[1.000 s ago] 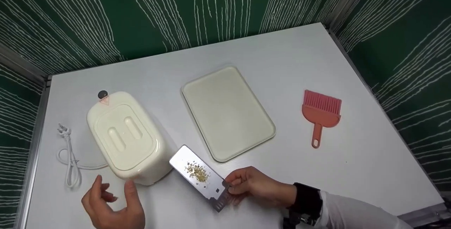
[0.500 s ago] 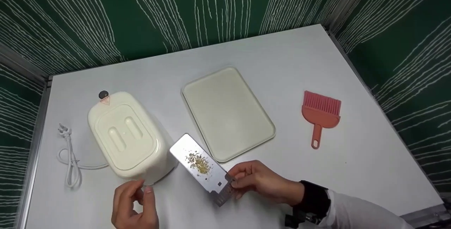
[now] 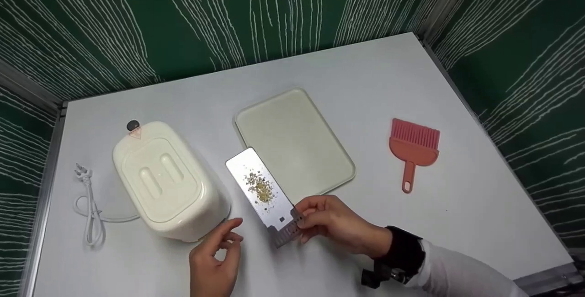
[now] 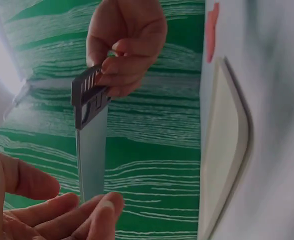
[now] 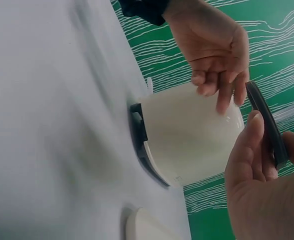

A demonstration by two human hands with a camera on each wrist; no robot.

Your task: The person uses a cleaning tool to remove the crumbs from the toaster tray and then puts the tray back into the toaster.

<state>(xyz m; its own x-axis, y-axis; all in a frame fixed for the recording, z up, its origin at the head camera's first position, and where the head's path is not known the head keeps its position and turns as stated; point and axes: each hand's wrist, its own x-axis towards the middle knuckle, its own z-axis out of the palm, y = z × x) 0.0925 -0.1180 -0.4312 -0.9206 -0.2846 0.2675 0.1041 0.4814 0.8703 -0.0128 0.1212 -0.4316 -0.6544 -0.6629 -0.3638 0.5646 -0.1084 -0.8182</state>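
Note:
My right hand [image 3: 340, 224] pinches the dark slotted end of a flat metal crumb tray [image 3: 244, 164], thumb on top. Yellowish crumbs [image 3: 261, 189] lie scattered over its shiny surface. In the left wrist view the crumb tray [image 4: 93, 155] hangs well clear of the table, seen nearly edge-on. My left hand [image 3: 215, 256] holds nothing; its fingers bend loosely between the toaster's near end and the tray. A cream toaster [image 3: 173, 182] with its lid on stands left of both hands. From the right wrist view, the left hand [image 5: 212, 55] overlaps the toaster [image 5: 187, 135].
A pale rectangular tray [image 3: 297, 137] lies mid-table, partly behind the crumb tray's far end. To the right lies a pink hand brush [image 3: 413, 144]. The toaster's white cord and plug [image 3: 89, 201] rest at the left. Green walls with white lines [image 3: 283, 9] border the table.
The crumb tray, in my right hand, has moved away from me and now overlaps the pale tray's edge. My left hand has moved right, from beside the toaster toward the crumb tray.

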